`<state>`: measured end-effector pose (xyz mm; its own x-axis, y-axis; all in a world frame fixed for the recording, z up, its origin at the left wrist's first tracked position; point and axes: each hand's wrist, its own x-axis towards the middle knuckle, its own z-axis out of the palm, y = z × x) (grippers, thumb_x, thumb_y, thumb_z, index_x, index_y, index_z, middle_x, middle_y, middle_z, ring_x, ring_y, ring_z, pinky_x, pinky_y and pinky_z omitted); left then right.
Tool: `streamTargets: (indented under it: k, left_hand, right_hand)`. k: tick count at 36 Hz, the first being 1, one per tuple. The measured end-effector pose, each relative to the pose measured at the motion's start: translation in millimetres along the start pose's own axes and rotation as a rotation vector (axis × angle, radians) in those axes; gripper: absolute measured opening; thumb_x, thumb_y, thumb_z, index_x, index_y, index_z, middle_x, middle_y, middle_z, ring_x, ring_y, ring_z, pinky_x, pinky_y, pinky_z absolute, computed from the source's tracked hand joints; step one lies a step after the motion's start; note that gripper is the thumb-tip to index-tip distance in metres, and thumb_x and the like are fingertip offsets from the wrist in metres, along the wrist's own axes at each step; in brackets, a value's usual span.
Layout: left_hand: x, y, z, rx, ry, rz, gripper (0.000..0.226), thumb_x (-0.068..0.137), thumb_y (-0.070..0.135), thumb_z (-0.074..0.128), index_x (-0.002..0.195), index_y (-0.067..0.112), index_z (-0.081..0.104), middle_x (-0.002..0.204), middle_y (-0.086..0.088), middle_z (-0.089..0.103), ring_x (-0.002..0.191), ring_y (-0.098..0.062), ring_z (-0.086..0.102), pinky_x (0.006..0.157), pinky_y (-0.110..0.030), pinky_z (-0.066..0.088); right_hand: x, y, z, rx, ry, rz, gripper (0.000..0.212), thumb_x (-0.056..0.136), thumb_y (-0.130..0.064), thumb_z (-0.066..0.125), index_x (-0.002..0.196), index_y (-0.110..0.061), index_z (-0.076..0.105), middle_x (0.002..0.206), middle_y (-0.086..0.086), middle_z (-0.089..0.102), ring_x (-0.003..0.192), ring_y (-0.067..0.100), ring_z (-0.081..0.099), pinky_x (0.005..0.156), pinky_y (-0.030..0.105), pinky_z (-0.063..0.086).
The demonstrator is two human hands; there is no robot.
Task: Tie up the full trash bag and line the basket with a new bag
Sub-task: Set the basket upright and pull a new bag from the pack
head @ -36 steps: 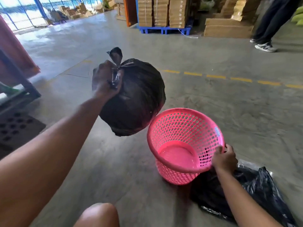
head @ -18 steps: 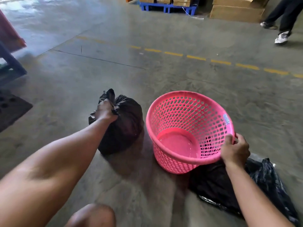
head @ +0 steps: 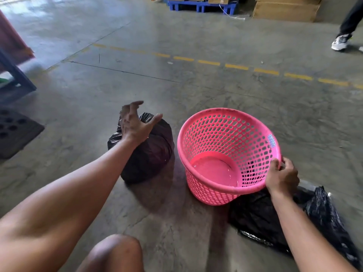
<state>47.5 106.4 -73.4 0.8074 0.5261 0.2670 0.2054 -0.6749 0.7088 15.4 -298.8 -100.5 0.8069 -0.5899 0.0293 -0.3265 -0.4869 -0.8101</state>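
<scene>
Bag (head: 149,154) sits tied at the basket's (head: 225,122) nine o'clock, my left fingers (head: 135,107) spread above it, right fingers (head: 275,163) pinching the rim.

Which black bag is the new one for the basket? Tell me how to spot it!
Find the pink basket on the concrete floor. The new bag lies flat and crumpled right behind and under the basket, below the right hand gripping the rim. The other black bag, the full bag, is round, stuffed and sits left of the basket under the open left hand.
</scene>
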Motion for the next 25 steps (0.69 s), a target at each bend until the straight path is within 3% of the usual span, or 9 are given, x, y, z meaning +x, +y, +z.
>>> streamTargets:
  k: [5,8,10,12,15,18,21,23,25]
  left_hand:
    - [0.9,55.6,-5.4,-0.108,-0.003,0.226,0.052,0.078,0.058,0.071,0.120,0.030,0.063,0.117,0.003,0.058,0.105,-0.014,0.063,0.094,-0.035,0.051]
    - [-6.8,80.8,6.1,-0.052,-0.193,0.187,0.041,0.079,0.042,0.072,0.116,0.028,0.063,0.103,0.004,0.065,0.087,-0.015,0.068,0.085,-0.037,0.056]
    - [-21.3,87.1,18.0,0.089,-0.353,0.118,0.051,0.079,0.044,0.071,0.126,0.030,0.057,0.113,0.001,0.065,0.097,-0.020,0.066,0.089,-0.032,0.051]
    - [-43.5,87.2,29.7,0.220,-0.454,0.046,0.066,0.079,0.047,0.070,0.139,0.030,0.047,0.130,-0.005,0.055,0.116,-0.027,0.061,0.099,-0.038,0.048]
    - [-81.6,84.1,39.5,0.302,-0.346,0.029,0.065,0.080,0.046,0.065,0.139,0.026,0.045,0.136,-0.011,0.043,0.126,-0.036,0.048,0.104,-0.047,0.044]
    - [-124.8,98.2,47.5,0.198,-0.150,0.321,0.046,0.083,0.045,0.064,0.125,0.028,0.058,0.127,-0.004,0.051,0.120,-0.029,0.048,0.100,-0.045,0.043]
    - [-166.6,129.4,59.6,0.024,-0.430,0.562,0.040,0.085,0.052,0.064,0.120,0.032,0.059,0.112,0.008,0.059,0.107,-0.014,0.059,0.092,-0.037,0.049]
    - [-187.2,146.7,69.8,0.078,-0.642,0.592,0.052,0.084,0.063,0.060,0.127,0.036,0.051,0.113,0.014,0.061,0.104,-0.009,0.063,0.086,-0.034,0.053]
    - [-203.1,160.4,88.6,0.208,-0.745,0.637,0.062,0.084,0.069,0.054,0.135,0.036,0.043,0.124,0.010,0.062,0.112,-0.016,0.063,0.086,-0.035,0.051]
  right_hand:
    - [0.5,1.1,0.9,0.010,-0.001,0.009,0.040,0.091,-0.029,0.050,0.121,-0.007,0.065,0.112,0.029,0.069,0.101,0.048,0.064,0.083,0.046,0.049]
    - [0.9,0.7,1.9,-0.002,-0.007,0.017,0.038,0.092,-0.028,0.051,0.121,-0.007,0.065,0.112,0.030,0.069,0.101,0.048,0.064,0.083,0.046,0.049]
    - [1.5,0.8,2.9,-0.010,-0.006,0.010,0.041,0.091,-0.031,0.050,0.121,-0.008,0.065,0.111,0.029,0.069,0.100,0.049,0.064,0.083,0.047,0.049]
    - [3.3,1.9,3.2,-0.015,-0.008,0.012,0.039,0.093,-0.031,0.051,0.121,-0.009,0.065,0.111,0.029,0.070,0.100,0.048,0.064,0.084,0.047,0.049]
    - [7.0,4.5,6.7,-0.021,-0.013,0.015,0.034,0.095,-0.028,0.052,0.120,-0.009,0.065,0.110,0.027,0.070,0.099,0.048,0.065,0.082,0.046,0.049]
    - [8.9,8.4,10.1,-0.008,-0.008,0.008,0.036,0.094,-0.033,0.049,0.118,-0.011,0.065,0.108,0.023,0.072,0.097,0.045,0.066,0.082,0.046,0.050]
    - [11.3,10.3,12.3,0.009,-0.019,0.021,0.033,0.095,-0.033,0.050,0.117,-0.013,0.065,0.107,0.020,0.072,0.097,0.043,0.067,0.081,0.044,0.051]
    - [12.5,8.4,13.2,0.038,-0.041,0.013,0.035,0.096,-0.037,0.048,0.116,-0.014,0.066,0.108,0.019,0.073,0.100,0.042,0.066,0.082,0.043,0.050]
    - [19.2,13.9,5.4,0.100,-0.054,0.015,0.043,0.097,-0.045,0.042,0.113,-0.014,0.066,0.107,0.019,0.073,0.101,0.041,0.065,0.082,0.042,0.049]
